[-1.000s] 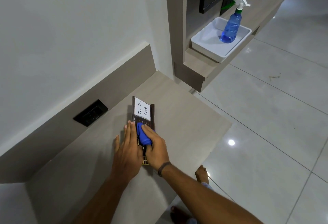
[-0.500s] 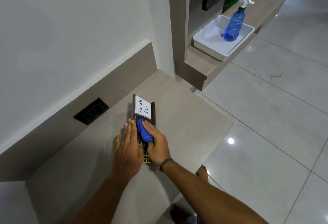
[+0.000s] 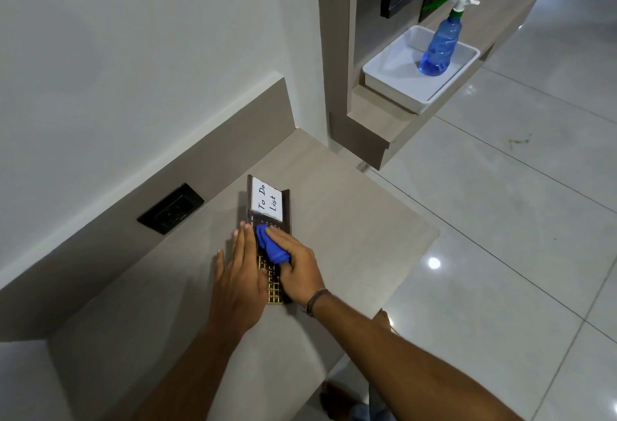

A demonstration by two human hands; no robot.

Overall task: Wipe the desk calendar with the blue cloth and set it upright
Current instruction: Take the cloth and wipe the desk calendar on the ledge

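The desk calendar (image 3: 267,205) lies flat on the beige desk (image 3: 350,220), dark brown with a white "To Do List" card at its far end and a gold grid near me. My left hand (image 3: 242,273) rests flat on the calendar's left side, fingers together, pinning it down. My right hand (image 3: 298,268) presses the bunched blue cloth (image 3: 271,245) onto the calendar's middle. The hands hide most of the grid.
A black wall socket (image 3: 170,208) sits in the desk's back panel. On a lower shelf to the right stands a white tray (image 3: 394,86) with a blue spray bottle (image 3: 440,43). The desk's right edge drops to a glossy tiled floor (image 3: 500,237).
My right hand has slid the blue cloth slightly away from me along the calendar, exposing more gold grid near my wrist. My left hand stays in place.
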